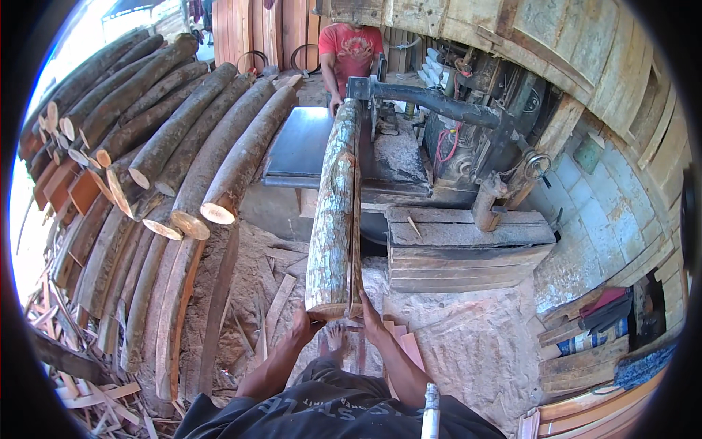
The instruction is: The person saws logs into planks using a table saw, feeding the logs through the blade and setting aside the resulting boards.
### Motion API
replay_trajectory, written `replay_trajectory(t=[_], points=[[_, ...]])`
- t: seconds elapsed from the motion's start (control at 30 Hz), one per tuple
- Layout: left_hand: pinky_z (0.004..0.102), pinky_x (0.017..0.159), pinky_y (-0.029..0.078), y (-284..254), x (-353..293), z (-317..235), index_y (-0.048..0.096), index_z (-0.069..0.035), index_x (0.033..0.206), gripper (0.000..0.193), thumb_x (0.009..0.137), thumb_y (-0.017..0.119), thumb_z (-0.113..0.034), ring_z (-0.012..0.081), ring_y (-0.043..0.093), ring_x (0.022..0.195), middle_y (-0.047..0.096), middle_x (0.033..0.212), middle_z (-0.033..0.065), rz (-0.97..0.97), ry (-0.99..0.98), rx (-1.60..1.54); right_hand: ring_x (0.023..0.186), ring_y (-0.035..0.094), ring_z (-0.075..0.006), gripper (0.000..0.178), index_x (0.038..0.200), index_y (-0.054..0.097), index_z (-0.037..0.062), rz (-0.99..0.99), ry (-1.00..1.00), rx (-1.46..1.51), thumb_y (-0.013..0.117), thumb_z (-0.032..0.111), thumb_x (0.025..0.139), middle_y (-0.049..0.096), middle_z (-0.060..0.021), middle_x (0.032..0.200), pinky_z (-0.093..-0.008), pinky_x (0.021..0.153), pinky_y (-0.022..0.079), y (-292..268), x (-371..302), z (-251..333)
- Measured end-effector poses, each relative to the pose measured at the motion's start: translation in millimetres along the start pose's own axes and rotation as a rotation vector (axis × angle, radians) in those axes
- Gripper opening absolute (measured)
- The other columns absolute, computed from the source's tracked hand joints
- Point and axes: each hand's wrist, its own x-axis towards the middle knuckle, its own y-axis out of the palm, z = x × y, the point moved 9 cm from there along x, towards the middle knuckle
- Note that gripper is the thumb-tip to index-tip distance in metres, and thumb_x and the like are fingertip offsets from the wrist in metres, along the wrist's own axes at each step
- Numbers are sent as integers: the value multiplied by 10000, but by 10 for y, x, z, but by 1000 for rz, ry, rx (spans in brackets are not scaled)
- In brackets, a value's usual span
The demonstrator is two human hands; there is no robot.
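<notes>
A long bark-covered log (333, 227) lies over the dark metal saw table (292, 150), its near end jutting out toward me. A lengthwise cut parts a thin slab (356, 241) from the log's right side. At the near end, my left hand (307, 326) grips the lower left edge, its fingers partly hidden under the wood. My right hand (369, 316) holds the right side of that end, against the slab. The far end of the log reaches the sawing machine's dark metal guide (359, 88); the blade itself cannot be made out.
Across the saw table stands a person in a red shirt (351, 47), one hand by the log's far end. Stacked logs (219, 143) fill the left side. A wooden box (468, 252) dusted with sawdust sits right of the log. Wood scraps (281, 300) litter the floor.
</notes>
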Motion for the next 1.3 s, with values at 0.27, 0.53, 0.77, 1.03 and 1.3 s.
replay_trajectory(t=[0.27,0.53,0.77,1.03,1.3], points=[[474,754,504,-271,-505,430,554,-52,1120,495,940,287,-427,295,610,846,637,914,160,31,0,12,1101,469,-297,855,1423,279,233,-49,99,65,482,742,767,449,-90,1239,-481,779,475,107,-829,-406],[474,826,511,-796,-1133,912,460,27,1221,555,960,263,-421,365,580,1003,572,1106,260,15,-85,-40,753,571,-187,640,1261,448,206,-68,33,28,504,662,816,567,-39,893,-377,642,479,251,-1438,-952],[490,899,471,-732,-1993,1389,495,13,1223,607,920,261,-458,367,585,1003,577,1139,237,63,-165,-8,836,576,-208,706,1287,432,169,-28,262,379,504,675,801,584,-64,953,-411,755,477,151,-2241,-1560],[490,979,402,-663,-1552,1689,410,-79,1354,689,913,235,-579,343,508,1143,499,1307,146,241,-382,-224,778,577,-150,519,1160,554,86,-636,65,-192,661,451,805,610,-38,945,-369,697,483,-1794,-2989,-1389],[508,1024,336,-147,-484,781,388,-80,1372,797,851,241,-666,378,454,1182,459,1347,157,86,-432,-185,779,595,-219,940,1050,642,-57,-1217,455,-50,400,802,753,643,-121,920,-369,721,481,-3007,-3151,-2017]])
